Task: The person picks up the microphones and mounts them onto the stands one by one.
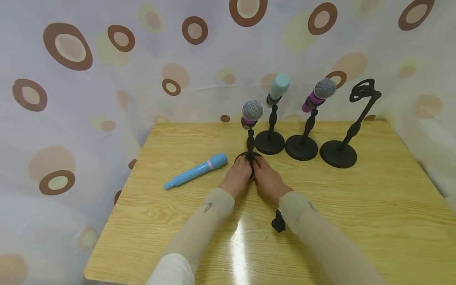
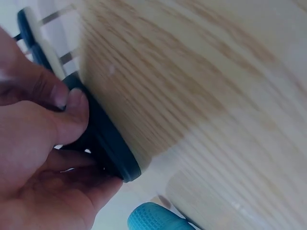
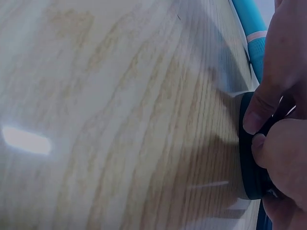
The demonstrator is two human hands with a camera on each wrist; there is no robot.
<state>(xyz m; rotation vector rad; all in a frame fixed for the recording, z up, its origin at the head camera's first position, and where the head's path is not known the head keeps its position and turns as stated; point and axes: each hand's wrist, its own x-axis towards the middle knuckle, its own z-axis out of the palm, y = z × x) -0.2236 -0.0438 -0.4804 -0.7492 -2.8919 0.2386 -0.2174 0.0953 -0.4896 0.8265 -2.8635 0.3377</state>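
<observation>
Both hands hold the round black base [image 2: 112, 139] of a small microphone stand [image 1: 251, 140], which carries a microphone [image 1: 252, 111] with a silver mesh head and purple collar. My left hand [image 1: 238, 177] grips the base from the left, its thumb pressed on top in the left wrist view. From the right, my right hand [image 1: 270, 180] grips the same base, the two thumbs close together in the right wrist view. The base stands on the wooden table. A light blue microphone [image 1: 196, 171] with a pink band lies left of my left hand.
Farther right stand a black stand with a pale teal microphone [image 1: 279, 87], one with a purple, silver-headed microphone [image 1: 323, 89], and a stand with a bare holder [image 1: 363, 93]. A small black object [image 1: 278, 222] shows beside the right sleeve. A patterned curtain [image 1: 142, 79] hangs behind the table [image 1: 142, 237].
</observation>
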